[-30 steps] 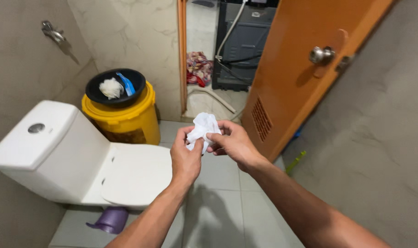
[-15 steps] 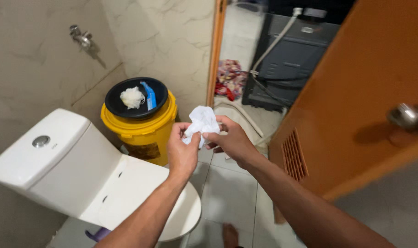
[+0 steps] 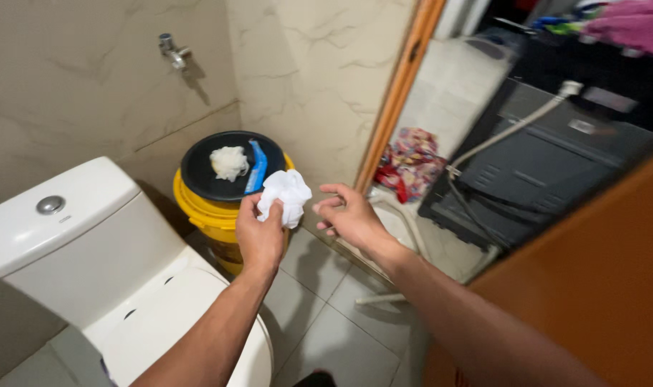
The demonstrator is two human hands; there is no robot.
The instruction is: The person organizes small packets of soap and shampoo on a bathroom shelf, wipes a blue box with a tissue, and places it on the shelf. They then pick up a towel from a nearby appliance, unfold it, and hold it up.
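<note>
The left hand (image 3: 260,236) held a crumpled white cloth (image 3: 285,195), pinched between thumb and fingers with most of the wad bunched above the knuckles. The right hand (image 3: 349,215) was just to the right of it, fingers loosely curled and spread, holding nothing and clear of the cloth by a small gap.

The cloth hung in the air in front of a yellow bucket (image 3: 197,208) that stood on the floor in the far corner, near the marbled wall. A black basin (image 3: 205,175) sat in the bucket's mouth, and in it lay a white mesh scrubber (image 3: 229,162) with a blue brush (image 3: 257,166) just to its right. The held cloth overlapped the basin's right edge in the view; whether it touched the rim could not be told.

To the left stood a white toilet (image 3: 90,258) with its lid down and a round flush button (image 3: 50,205) on the tank. A metal tap (image 3: 172,50) stuck out of the wall above the bucket. On the right, an orange door (image 3: 592,287) stood open, and beyond the doorway a dark appliance (image 3: 541,179) with a pale hose (image 3: 509,129) and a heap of patterned fabric (image 3: 412,161) on the floor.
</note>
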